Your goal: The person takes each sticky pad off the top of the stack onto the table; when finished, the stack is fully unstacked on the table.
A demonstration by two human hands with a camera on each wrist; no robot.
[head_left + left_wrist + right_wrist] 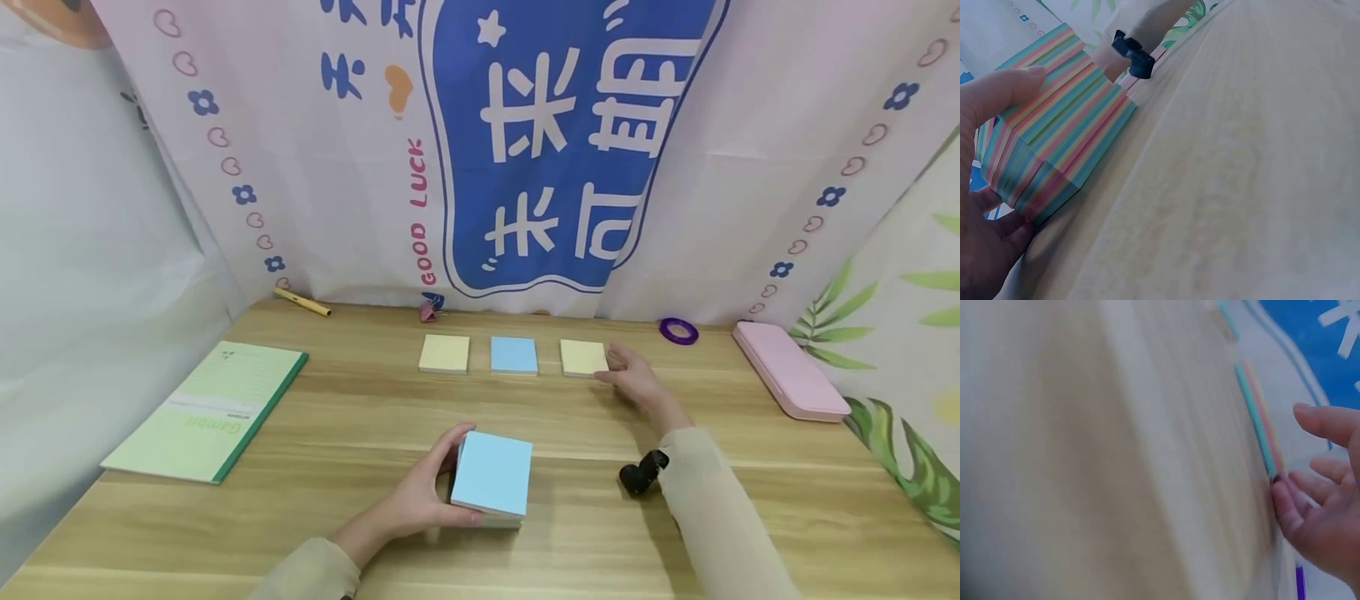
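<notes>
While the left hand grips the thick note block on the tabletop, the right hand rests relaxed against the far yellow pad. Left wrist: fingers wrap the striped block. Right wrist: loose fingertips touch that pad's edge. Looks like laying out small pads; next probably needs peeling another chunk.

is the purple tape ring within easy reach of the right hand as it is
Probably yes: the right hand rests by the yellow pad, and only bare table lies between it and the tape ring.
</notes>
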